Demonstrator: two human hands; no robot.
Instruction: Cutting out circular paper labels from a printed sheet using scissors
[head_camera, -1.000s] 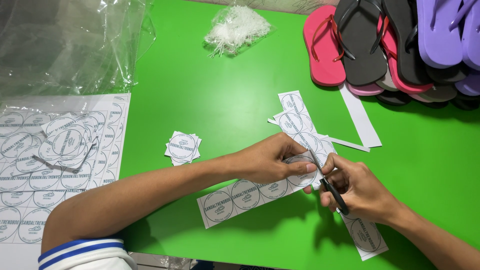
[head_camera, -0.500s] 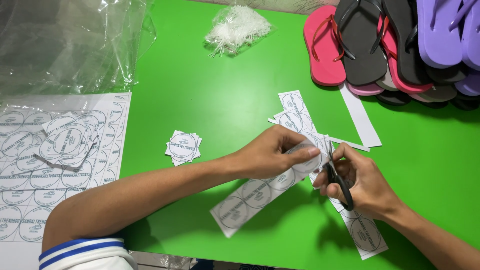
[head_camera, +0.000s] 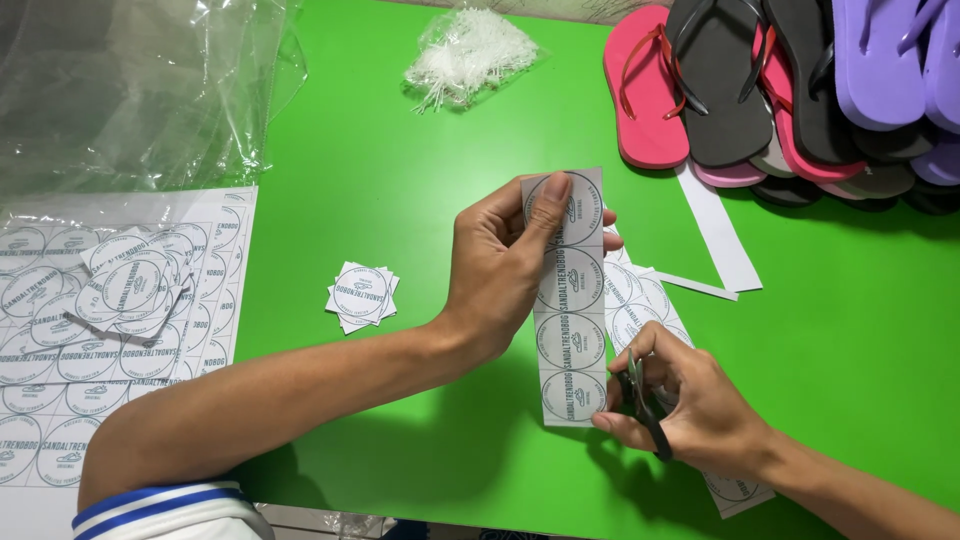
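My left hand (head_camera: 505, 265) pinches the top of a white paper strip (head_camera: 570, 335) printed with several round labels, holding it upright over the green table (head_camera: 380, 180). My right hand (head_camera: 685, 405) grips black scissors (head_camera: 642, 405), blades at the strip's lower right edge, its thumb touching the bottom label. Another printed strip (head_camera: 650, 300) lies flat on the table behind the held one and runs under my right hand.
A small pile of cut square labels (head_camera: 361, 295) lies left of my left hand. Printed label sheets (head_camera: 110, 330) and clear plastic (head_camera: 130, 90) fill the left. Stacked flip-flops (head_camera: 790, 90), a bag of white fasteners (head_camera: 465, 55) and paper offcuts (head_camera: 715, 235) are at the back.
My left hand has lifted the strip off the table and turned it upright. My right hand with the scissors has come to the strip's lower end.
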